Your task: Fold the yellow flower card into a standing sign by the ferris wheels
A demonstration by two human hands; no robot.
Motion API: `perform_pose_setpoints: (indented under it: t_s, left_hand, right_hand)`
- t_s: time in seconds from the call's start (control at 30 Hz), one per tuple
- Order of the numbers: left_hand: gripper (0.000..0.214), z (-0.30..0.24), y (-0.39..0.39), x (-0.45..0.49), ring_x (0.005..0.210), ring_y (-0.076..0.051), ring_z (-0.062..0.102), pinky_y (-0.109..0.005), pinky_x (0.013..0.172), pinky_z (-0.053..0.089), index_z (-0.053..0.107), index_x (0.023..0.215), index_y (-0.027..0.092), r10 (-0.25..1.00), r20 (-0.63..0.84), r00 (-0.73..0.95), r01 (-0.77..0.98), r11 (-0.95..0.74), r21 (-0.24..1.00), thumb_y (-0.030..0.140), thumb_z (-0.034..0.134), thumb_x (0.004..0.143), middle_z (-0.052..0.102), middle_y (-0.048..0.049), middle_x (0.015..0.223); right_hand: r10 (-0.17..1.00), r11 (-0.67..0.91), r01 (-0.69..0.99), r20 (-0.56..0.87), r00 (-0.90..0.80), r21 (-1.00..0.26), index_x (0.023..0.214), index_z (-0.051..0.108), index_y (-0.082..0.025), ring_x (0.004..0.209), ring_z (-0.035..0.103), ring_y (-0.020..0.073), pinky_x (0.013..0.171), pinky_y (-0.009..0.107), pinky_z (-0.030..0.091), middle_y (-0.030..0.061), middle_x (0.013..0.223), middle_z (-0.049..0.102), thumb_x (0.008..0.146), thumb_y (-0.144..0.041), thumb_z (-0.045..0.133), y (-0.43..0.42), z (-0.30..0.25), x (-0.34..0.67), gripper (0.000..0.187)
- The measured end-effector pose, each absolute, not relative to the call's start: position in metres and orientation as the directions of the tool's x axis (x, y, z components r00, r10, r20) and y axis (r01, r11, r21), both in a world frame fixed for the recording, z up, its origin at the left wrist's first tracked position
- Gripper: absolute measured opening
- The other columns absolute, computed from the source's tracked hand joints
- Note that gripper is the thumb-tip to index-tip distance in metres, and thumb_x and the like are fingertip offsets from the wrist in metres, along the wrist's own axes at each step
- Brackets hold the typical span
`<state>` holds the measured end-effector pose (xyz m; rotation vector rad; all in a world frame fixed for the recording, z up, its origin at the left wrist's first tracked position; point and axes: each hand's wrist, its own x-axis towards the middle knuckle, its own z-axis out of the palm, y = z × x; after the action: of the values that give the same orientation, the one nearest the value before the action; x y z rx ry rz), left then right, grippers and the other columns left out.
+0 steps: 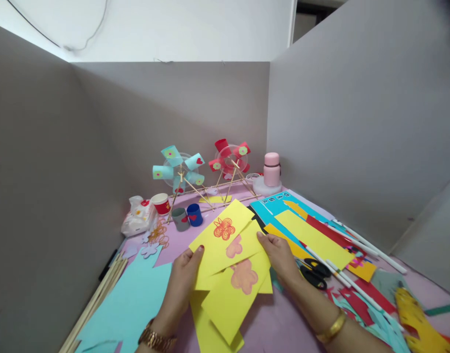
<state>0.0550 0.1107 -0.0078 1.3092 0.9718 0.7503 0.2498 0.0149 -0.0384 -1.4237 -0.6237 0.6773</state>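
Observation:
Several yellow paper sheets point(212, 257) are fanned out in front of me, with a red scribbled flower on the upper one and pink flowers on two others. My left hand point(183, 282) pinches their left edge, thumb on top. On the right edge, my right hand point(280, 255) grips the sheets the same way. More yellow paper point(206, 323) shows beneath them; whether it is held or lies on the table I cannot tell. Light blue paper point(129, 299) lies beside my left hand. Black-handled scissors point(313, 272) rest to the right of my right wrist.
At the back stand a light blue paper wheel point(179, 169) and a red one point(230, 159) on stick frames. Nearby are a grey roll point(180, 219), a blue roll point(194, 214), a paper cup point(161, 203) and a pink flask point(271, 170). White tubes point(357, 289) and paper scraps lie right.

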Motion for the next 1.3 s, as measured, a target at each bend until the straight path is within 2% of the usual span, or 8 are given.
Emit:
perform_pose_setpoints:
  t_s: [0.23,0.33,0.4,0.6,0.73,0.87,1.07,1.3]
  left_hand:
    - [0.022,-0.008,0.109,0.053,0.052,-0.021,0.066,-0.027,0.046,0.05,0.063,0.09,0.013,0.91,-0.166,0.381,-0.009,0.183,0.983,0.031,0.058,0.08,0.072,-0.0081,0.065]
    - [0.017,-0.008,0.113,0.049,0.059,-0.02,0.069,-0.026,0.05,0.052,0.062,0.09,0.013,0.941,-0.15,0.302,-0.073,0.18,0.981,0.025,0.054,0.083,0.073,-0.0079,0.068]
    - [0.013,-0.009,0.116,0.046,0.063,-0.019,0.069,-0.025,0.054,0.052,0.061,0.089,0.015,0.966,-0.133,0.224,-0.113,0.161,0.98,0.023,0.053,0.084,0.073,-0.0061,0.068]
    - [0.008,-0.009,0.119,0.039,0.071,-0.017,0.07,-0.025,0.064,0.054,0.058,0.078,0.017,0.984,-0.14,0.109,-0.179,0.158,0.971,0.024,0.057,0.082,0.072,-0.0023,0.067]
    - [0.011,-0.011,0.117,0.038,0.073,-0.018,0.07,-0.026,0.068,0.054,0.056,0.073,0.018,0.983,-0.16,0.088,-0.203,0.175,0.963,0.024,0.058,0.081,0.072,-0.0012,0.066]
    - [0.006,-0.011,0.116,0.04,0.075,-0.017,0.07,-0.025,0.069,0.054,0.06,0.08,0.017,0.981,-0.167,0.099,-0.231,0.186,0.955,0.022,0.057,0.082,0.074,-0.0024,0.073]
    - [0.012,-0.011,0.118,0.04,0.073,-0.016,0.07,-0.024,0.067,0.055,0.062,0.09,0.014,0.973,-0.198,0.118,-0.284,0.224,0.932,0.016,0.05,0.086,0.074,-0.006,0.075]
    - [0.018,0.002,0.117,0.034,0.068,-0.018,0.07,-0.026,0.062,0.056,0.06,0.1,0.015,0.959,-0.22,0.178,-0.302,0.266,0.916,0.022,0.05,0.086,0.074,-0.005,0.074]
  right_hand:
    - [0.866,-0.008,-0.156,-0.084,0.492,-0.988,0.074,0.06,-0.017,0.05,0.06,0.0153,0.054,0.028,0.048,-0.0011,0.058,0.066,0.067,-0.051,0.069,0.015,-0.035,0.253,0.036]
    - [0.869,-0.063,-0.113,-0.111,0.482,-0.992,0.067,0.056,-0.015,0.045,0.053,0.0087,0.048,0.023,0.044,-0.0068,0.053,0.058,0.075,-0.032,0.069,0.014,-0.037,0.257,0.022]
    - [0.856,-0.092,-0.075,-0.117,0.503,-0.993,0.063,0.053,-0.015,0.042,0.047,0.0059,0.044,0.02,0.04,-0.0093,0.052,0.051,0.083,-0.027,0.062,0.013,-0.039,0.26,0.025]
    - [0.827,-0.101,-0.018,-0.094,0.554,-0.995,0.054,0.045,-0.016,0.035,0.034,0.0039,0.037,0.018,0.027,-0.0114,0.046,0.039,0.087,-0.036,0.057,0.012,-0.042,0.26,0.04]
    - [0.817,-0.075,-0.056,-0.094,0.569,-0.996,0.053,0.044,-0.017,0.035,0.036,0.0049,0.038,0.019,0.027,-0.0114,0.044,0.041,0.085,-0.043,0.056,0.012,-0.045,0.258,0.043]
    - [0.827,-0.063,-0.135,-0.127,0.548,-0.989,0.06,0.051,-0.017,0.039,0.045,0.0069,0.042,0.021,0.034,-0.0092,0.048,0.05,0.085,-0.048,0.054,0.013,-0.048,0.262,0.04]
    - [0.834,-0.04,-0.17,-0.126,0.537,-0.985,0.061,0.052,-0.016,0.039,0.046,0.0069,0.043,0.021,0.036,-0.0092,0.048,0.05,0.086,-0.044,0.055,0.014,-0.051,0.263,0.037]
    - [0.861,-0.013,-0.199,-0.112,0.497,-0.98,0.057,0.048,-0.017,0.037,0.04,0.0053,0.039,0.019,0.029,-0.0103,0.046,0.047,0.084,-0.037,0.059,0.014,-0.052,0.256,0.036]
